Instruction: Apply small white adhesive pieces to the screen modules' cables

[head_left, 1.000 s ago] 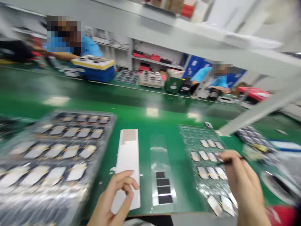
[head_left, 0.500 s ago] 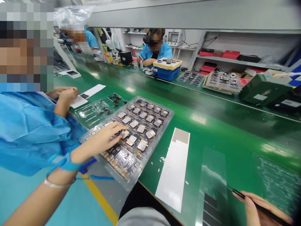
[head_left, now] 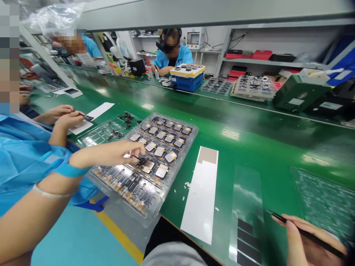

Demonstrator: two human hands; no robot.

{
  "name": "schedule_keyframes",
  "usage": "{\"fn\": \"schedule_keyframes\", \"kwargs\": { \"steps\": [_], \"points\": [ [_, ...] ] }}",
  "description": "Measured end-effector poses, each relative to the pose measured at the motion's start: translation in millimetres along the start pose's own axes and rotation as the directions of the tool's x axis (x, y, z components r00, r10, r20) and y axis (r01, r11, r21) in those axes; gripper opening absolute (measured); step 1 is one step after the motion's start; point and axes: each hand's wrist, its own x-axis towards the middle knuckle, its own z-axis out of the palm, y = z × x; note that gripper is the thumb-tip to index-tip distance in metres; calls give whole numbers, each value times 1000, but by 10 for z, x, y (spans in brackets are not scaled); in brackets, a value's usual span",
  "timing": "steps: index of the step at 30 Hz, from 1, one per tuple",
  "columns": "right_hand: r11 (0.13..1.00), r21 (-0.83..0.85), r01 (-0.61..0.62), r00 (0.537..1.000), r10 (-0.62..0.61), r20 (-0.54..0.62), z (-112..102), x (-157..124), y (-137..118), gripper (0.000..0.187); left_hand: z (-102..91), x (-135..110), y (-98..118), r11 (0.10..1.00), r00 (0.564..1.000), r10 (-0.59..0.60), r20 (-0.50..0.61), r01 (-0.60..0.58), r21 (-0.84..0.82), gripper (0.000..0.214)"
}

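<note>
My left hand reaches over a clear plastic tray holding rows of small rectangular modules. Its fingertips are pinched on one small part just above the tray. A blue strap and a thin bracelet circle that wrist. At the bottom right, my right hand is closed on thin black tweezers whose tip points left. In front of me on the green bench lie a white paper strip and a clear film carrying black rectangles.
A person in a blue gown works at my left, hands over a white sheet beside a clear tray of small black parts. Another clear tray lies at the right. Across the belt stand a blue box, a green case and other workers.
The view swung left from the strips in front of me. My left hand left the white strip, reached to the module tray and pinched a part; my right hand kept the tweezers.
</note>
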Motion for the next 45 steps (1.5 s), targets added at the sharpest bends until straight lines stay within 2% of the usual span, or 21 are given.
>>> {"fn": "schedule_keyframes", "kwargs": {
  "steps": [2, 4, 5, 7, 8, 10, 12, 13, 16, 20, 24, 30, 36, 45],
  "points": [
    [998, -27, 65, 998, -65, 3, -5, -6, -16, 31, 126, -79, 233, 1000, 991, 18, -135, -16, 10, 36],
    [994, -10, 111, 994, -111, 24, -5, -9, -30, 29, 356, -154, 536, 996, 965, 85, -248, -83, 18, 34],
    [994, 24, 111, 993, -112, 38, -4, -8, -33, 27, 502, -178, 697, 988, 935, 151, -321, -152, 21, 29],
    [987, 142, 68, 995, -77, 58, -11, -7, -32, 25, 836, -170, 1010, 958, 848, 238, -474, -286, -31, 19],
    [982, 184, 31, 996, -47, 81, -21, -11, -26, 24, 1012, -129, 1155, 940, 834, 244, -494, -329, -93, 19],
    [973, 223, -54, 990, 23, 138, -62, -39, -9, 21, 1361, 29, 1410, 872, 875, 265, -405, -397, -287, 19],
    [964, 238, -116, 981, 74, 179, -118, -99, 15, 19, 1679, 256, 1605, 837, 937, 260, -235, -340, -429, 16],
    [961, 242, -137, 977, 90, 194, -145, -139, 29, 18, 1816, 375, 1677, 833, 950, 262, -168, -310, -458, 14],
    [959, 225, -171, 966, 118, 230, -190, -268, 78, 15, 2101, 665, 1805, 835, 938, 341, -62, -332, -438, 14],
    [964, 178, -199, 958, 154, 240, -146, -381, 146, 13, 2165, 834, 1885, 840, 879, 475, -43, -468, -276, 17],
    [964, 164, -210, 961, 172, 219, -117, -417, 192, 13, 2118, 880, 1937, 833, 852, 523, -15, -515, -201, 20],
    [970, 166, -176, 963, 135, 233, -155, -420, 183, 10, 2141, 899, 1932, 832, 854, 520, 19, -501, -239, 17],
    [958, 170, -230, 957, 191, 218, -149, -414, 127, 9, 2146, 900, 1935, 830, 856, 516, 5, -499, -251, 18],
    [957, 178, -228, 964, 195, 182, -113, -401, 120, 14, 2168, 901, 1925, 833, 864, 503, 11, -481, -272, 17]
  ]
}}
